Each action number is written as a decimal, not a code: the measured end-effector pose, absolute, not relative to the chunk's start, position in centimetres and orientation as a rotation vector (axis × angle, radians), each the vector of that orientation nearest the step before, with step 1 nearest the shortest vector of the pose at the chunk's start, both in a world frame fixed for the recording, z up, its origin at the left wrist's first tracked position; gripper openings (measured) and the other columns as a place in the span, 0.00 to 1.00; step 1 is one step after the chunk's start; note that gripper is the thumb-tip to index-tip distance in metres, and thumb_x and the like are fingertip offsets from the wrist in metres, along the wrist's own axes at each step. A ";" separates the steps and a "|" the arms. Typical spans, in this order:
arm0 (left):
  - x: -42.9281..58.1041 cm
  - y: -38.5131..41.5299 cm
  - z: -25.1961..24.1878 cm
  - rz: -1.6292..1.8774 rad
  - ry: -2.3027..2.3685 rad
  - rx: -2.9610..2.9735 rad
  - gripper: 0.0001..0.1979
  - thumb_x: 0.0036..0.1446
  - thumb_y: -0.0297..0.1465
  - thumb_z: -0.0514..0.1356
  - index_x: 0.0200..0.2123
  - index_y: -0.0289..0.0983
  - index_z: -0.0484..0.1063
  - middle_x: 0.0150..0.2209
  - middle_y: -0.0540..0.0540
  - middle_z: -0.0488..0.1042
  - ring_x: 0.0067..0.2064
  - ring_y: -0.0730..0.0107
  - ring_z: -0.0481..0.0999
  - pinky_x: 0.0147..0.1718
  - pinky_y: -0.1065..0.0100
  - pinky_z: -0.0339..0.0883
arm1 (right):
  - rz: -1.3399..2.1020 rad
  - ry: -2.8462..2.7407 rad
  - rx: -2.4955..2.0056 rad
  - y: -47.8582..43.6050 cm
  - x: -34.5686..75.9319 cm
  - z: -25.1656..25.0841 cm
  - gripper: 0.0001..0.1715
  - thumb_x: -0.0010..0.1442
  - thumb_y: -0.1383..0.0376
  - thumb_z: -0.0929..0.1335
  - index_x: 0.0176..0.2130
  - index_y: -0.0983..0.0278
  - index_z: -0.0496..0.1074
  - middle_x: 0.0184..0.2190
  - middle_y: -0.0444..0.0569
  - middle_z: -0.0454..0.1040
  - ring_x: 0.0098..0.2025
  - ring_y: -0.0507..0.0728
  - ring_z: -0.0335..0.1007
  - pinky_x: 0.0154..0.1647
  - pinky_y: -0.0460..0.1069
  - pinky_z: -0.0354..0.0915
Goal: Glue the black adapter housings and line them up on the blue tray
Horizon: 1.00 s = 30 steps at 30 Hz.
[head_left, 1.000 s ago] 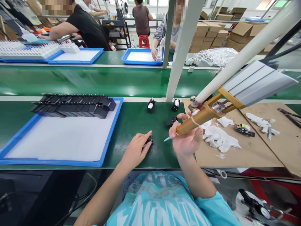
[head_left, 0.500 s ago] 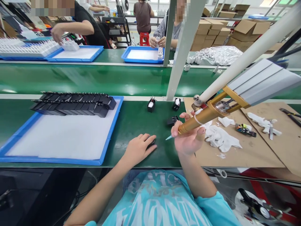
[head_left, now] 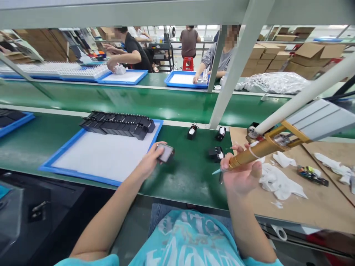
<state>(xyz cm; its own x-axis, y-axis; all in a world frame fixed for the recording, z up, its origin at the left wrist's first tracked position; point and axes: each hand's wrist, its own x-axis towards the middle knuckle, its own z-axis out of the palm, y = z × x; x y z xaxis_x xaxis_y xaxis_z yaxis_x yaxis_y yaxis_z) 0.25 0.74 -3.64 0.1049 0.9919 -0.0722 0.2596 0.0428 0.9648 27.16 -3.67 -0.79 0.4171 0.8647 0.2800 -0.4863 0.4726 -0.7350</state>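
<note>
My left hand (head_left: 151, 161) holds a small black part (head_left: 165, 153) lifted off the green bench, beside the right edge of a blue tray (head_left: 69, 168) lined with white foam. Two rows of similar black parts (head_left: 118, 123) sit along the tray's far side. My right hand (head_left: 242, 176) is wrapped round the gold barrel of a hanging dispensing tool (head_left: 260, 147), whose pale tip points left just above the bench. Three more small black parts lie ahead: one (head_left: 192, 131), another (head_left: 221, 133) and a third (head_left: 215, 153) close to the tool tip.
Brown cardboard (head_left: 305, 199) with crumpled white wipes (head_left: 277, 181) covers the bench at right. A grey frame post (head_left: 233, 74) rises ahead. Beyond the green conveyor (head_left: 124, 99), other people work at blue trays (head_left: 183, 79); cardboard boxes are stacked at the back right.
My left hand has picked the black part up off the bench and carried it left toward the tray. The view has swung left and upward; my right hand keeps hold of the tool.
</note>
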 end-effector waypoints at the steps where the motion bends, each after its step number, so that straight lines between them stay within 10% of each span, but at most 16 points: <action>1: -0.9 1.7 -3.5 1.012 1.317 1.300 0.23 0.62 0.48 0.48 0.51 0.38 0.65 0.42 0.42 0.74 0.36 0.64 0.74 0.29 0.66 0.65 | 0.917 -0.705 -0.609 -3.6 27.3 -0.9 0.21 0.56 0.45 0.65 0.39 0.57 0.70 0.39 0.44 0.70 0.18 0.48 0.64 0.16 0.48 0.58; 8: -7.0 7.8 -3.7 0.911 2.109 2.083 0.22 0.59 0.43 0.55 0.52 0.37 0.67 0.45 0.36 0.73 0.50 0.47 0.68 0.51 0.49 0.57 | 0.928 -0.686 -0.597 -3.4 27.3 -0.8 0.23 0.54 0.44 0.67 0.41 0.57 0.71 0.38 0.44 0.70 0.18 0.48 0.65 0.16 0.48 0.59; 16: -7.3 11.2 -5.1 0.445 2.311 2.528 0.20 0.61 0.39 0.53 0.53 0.36 0.67 0.53 0.30 0.66 0.56 0.40 0.60 0.52 0.48 0.51 | 0.935 -0.710 -0.590 -3.6 27.5 -0.9 0.23 0.55 0.44 0.66 0.41 0.57 0.71 0.39 0.44 0.70 0.18 0.48 0.66 0.16 0.48 0.59; 30: 2.1 12.3 -3.8 0.697 1.622 2.503 0.37 0.55 0.49 0.61 0.62 0.37 0.57 0.60 0.33 0.65 0.61 0.47 0.64 0.57 0.53 0.57 | 0.907 -0.722 -0.602 -3.9 27.7 -1.4 0.23 0.57 0.45 0.65 0.45 0.55 0.68 0.43 0.46 0.72 0.19 0.49 0.66 0.17 0.48 0.60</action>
